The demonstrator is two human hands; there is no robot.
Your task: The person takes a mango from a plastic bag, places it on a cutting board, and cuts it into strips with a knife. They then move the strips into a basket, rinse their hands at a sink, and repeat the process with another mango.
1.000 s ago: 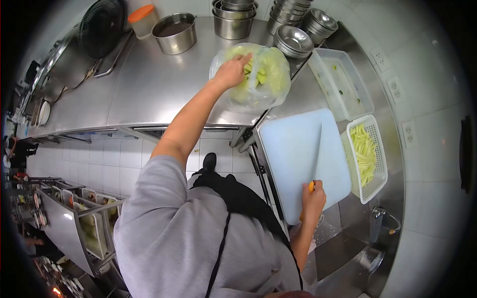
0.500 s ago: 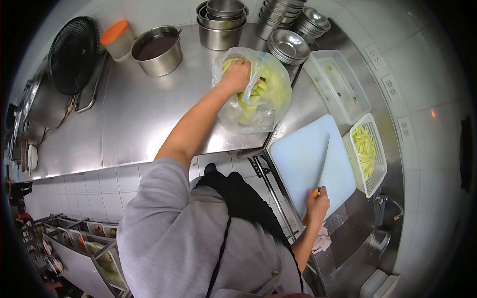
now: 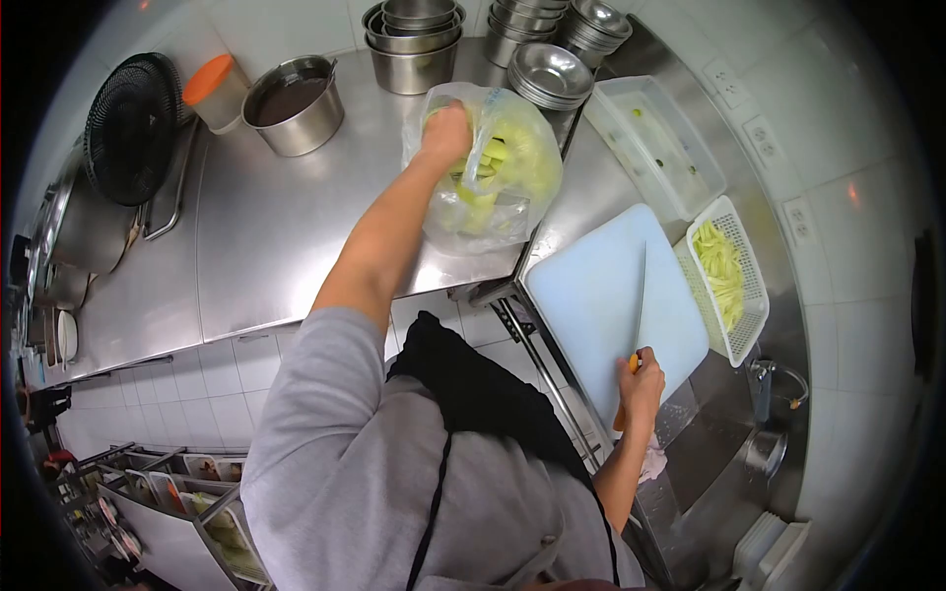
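My left hand (image 3: 448, 133) reaches into the mouth of a clear plastic bag (image 3: 527, 212) on the steel counter. Pale green vegetable pieces (image 3: 493, 158) fill the bag, some showing at the opening beside my wrist. The fingers of this hand are hidden, so I cannot see what they touch. On the right, my right hand (image 3: 642, 384) is closed around the orange handle of a kitchen knife (image 3: 642, 295). The long blade lies over a white cutting board (image 3: 581, 295), pointing away from me.
A white basket (image 3: 761, 305) of cut green strips (image 3: 721, 271) stands right of the board, with a clear plastic tub (image 3: 641, 138) behind it. Metal bowls (image 3: 552, 74), nested pots (image 3: 414, 69) and a pot of dark liquid (image 3: 294, 108) line the back. A tap (image 3: 761, 379) is at right.
My left hand has gone deeper into the bag, towards its left side, hiding the fingers. The right hand keeps its hold on the knife over the board. The view has shifted slightly.
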